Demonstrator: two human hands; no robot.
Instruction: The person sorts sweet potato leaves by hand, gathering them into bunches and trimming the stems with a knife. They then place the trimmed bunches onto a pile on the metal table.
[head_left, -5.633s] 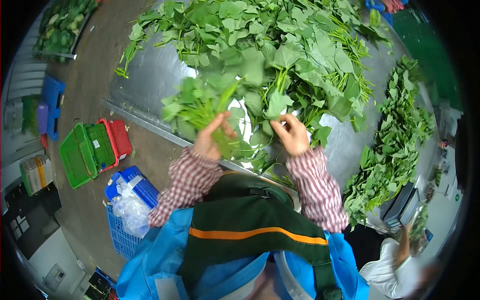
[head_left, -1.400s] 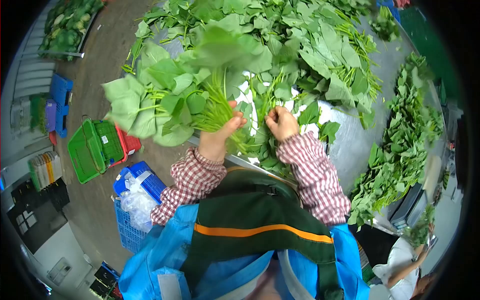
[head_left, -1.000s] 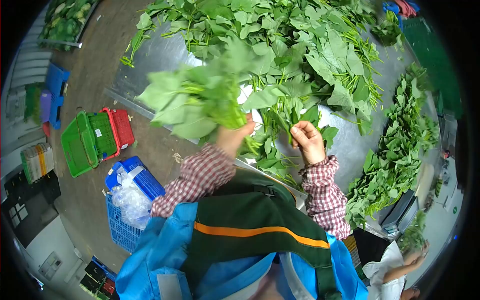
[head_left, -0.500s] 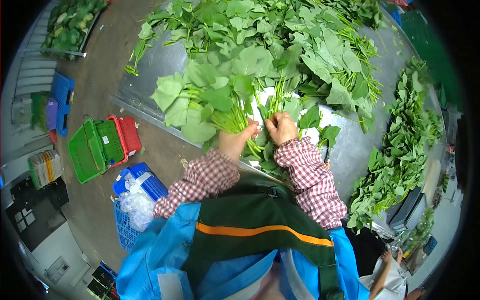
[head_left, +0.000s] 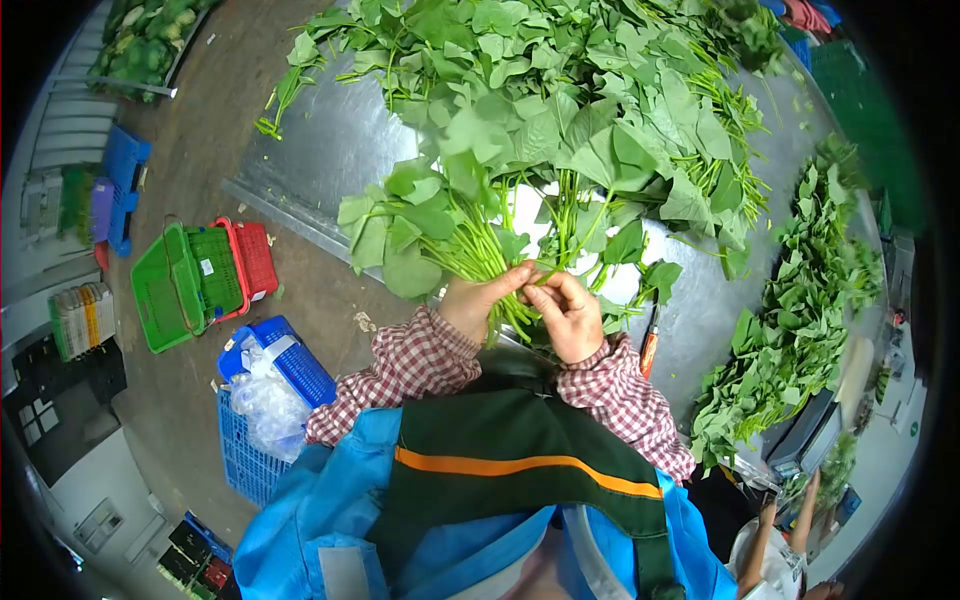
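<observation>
My left hand is wrapped round a bundle of leafy green stems, whose leaves point up and to the left. Beside it, my right hand pinches a few green stems against the bundle, the fingertips of both hands nearly touching. A large heap of leafy greens covers the metal table beyond my hands. Right of my right hand lies a tool with an orange handle.
More greens lie in a long row on the right. Green and red baskets and a blue crate holding clear plastic bags stand on the floor at left. A co-worker's arms show at bottom right.
My right hand has moved down and left from the loose stems to the bundle. My left hand has lowered slightly, and the bundle has shifted right. The orange handle shows more fully.
</observation>
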